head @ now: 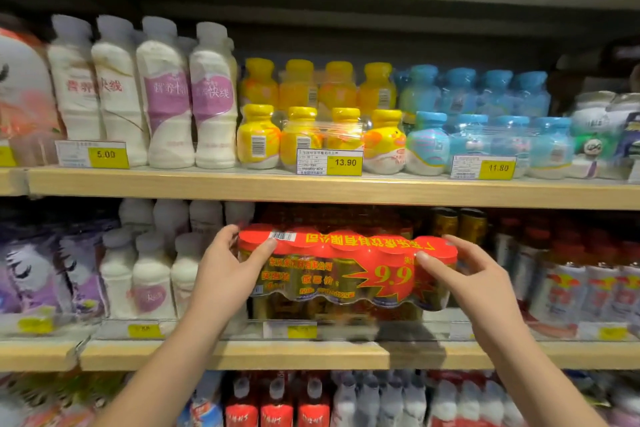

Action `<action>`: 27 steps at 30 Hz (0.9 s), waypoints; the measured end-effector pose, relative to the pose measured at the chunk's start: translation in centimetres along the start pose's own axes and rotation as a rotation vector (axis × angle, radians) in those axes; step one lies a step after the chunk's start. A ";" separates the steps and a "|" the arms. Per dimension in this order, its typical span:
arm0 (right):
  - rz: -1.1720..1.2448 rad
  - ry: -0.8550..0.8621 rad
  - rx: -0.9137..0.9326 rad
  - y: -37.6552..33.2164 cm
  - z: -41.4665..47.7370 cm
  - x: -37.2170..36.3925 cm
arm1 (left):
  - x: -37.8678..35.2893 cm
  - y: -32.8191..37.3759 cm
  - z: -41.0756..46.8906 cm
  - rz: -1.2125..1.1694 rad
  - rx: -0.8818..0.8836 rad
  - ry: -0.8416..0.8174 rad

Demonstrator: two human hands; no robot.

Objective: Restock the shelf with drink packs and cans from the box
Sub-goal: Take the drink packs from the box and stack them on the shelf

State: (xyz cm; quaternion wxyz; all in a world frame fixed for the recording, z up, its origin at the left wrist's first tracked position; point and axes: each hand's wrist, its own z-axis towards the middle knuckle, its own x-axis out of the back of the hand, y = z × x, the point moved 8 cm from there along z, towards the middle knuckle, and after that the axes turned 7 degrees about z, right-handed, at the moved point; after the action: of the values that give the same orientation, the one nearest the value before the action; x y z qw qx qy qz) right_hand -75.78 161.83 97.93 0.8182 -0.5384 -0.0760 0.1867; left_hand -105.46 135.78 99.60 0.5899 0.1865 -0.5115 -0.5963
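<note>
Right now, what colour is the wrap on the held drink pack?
Red with yellow print: the shrink-wrapped drink pack, seen in the head view.

Both bare forearms reach up and forward, converging slightly. The left hand (225, 270) grips the left end of a red shrink-wrapped plastic drink pack (346, 267), thumb in front. The right hand (478, 281) clasps its right end likewise.

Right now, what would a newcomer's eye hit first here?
The red drink pack with its big 9.9 burst, centre frame at the middle shelf, gripped at its ends by the left hand and right hand. Above it, yellow bottles and blue bottles stand side by side on the upper shelf.
</note>
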 end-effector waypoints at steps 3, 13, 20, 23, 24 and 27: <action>-0.015 0.009 -0.003 1.0 1.9 -0.5 | -1.4 -0.4 1.1 0.076 0.040 0.009; -0.048 -0.041 -0.027 4.1 5.3 -1.2 | -4.3 -1.0 2.9 0.220 0.072 0.049; -0.110 -0.056 -0.003 4.9 6.5 -1.8 | -4.9 -1.1 3.4 0.227 0.062 0.069; -0.129 -0.072 0.001 5.3 6.8 -2.1 | -5.2 -1.1 3.8 0.245 0.037 0.068; -0.135 -0.078 0.001 5.4 6.9 -2.2 | -5.3 -1.1 3.9 0.245 0.024 0.070; -0.148 -0.084 -0.002 5.6 6.9 -2.3 | -5.6 -0.9 3.8 0.232 -0.005 0.067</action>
State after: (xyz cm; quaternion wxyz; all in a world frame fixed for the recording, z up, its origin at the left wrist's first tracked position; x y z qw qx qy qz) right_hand -81.35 168.77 95.82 0.8254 -0.5238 -0.1499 0.1480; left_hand -107.73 142.09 98.29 0.6721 0.1442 -0.5083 -0.5188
